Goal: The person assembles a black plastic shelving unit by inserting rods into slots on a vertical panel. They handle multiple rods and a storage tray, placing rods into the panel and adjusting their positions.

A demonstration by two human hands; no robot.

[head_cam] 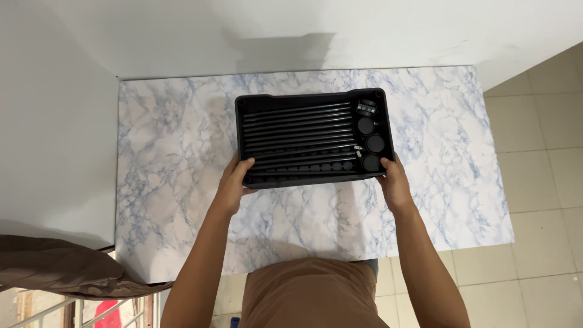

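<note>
Head view: looking down on a marble-pattern tabletop (182, 152), white wall behind, tiled floor at right.
Thing: black plastic tray (313, 136), rectangular, long ribs across most of it, 3 round recesses + 1 small clip part at its right end.
Where: sits flat on the tabletop, approx centre, long side toward the person.
Left hand (234, 185): closed round the tray's near-left corner, thumb on top of the rim, fingers tucked under the edge.
Right hand (393, 182): wrapped on the near-right corner, same grip, thumb up by the lowest round recess.
Weight: prob light to moderate; moulded shell, looks hollow.
Stiffness: looks rigid; ribs should keep it from flexing, tho a 1-corner lift might twist it.
Surface: matte plastic, not esp slippery; rounded corners give fair purchase.
Fragility: low, I'd judge; small clip part at far right may be loose, can't tell.
Best hold: 2 hands at opposite ends, under the rim, kept level.
Nearby: brown cloth (67, 267) at lower left, well apart.
</note>
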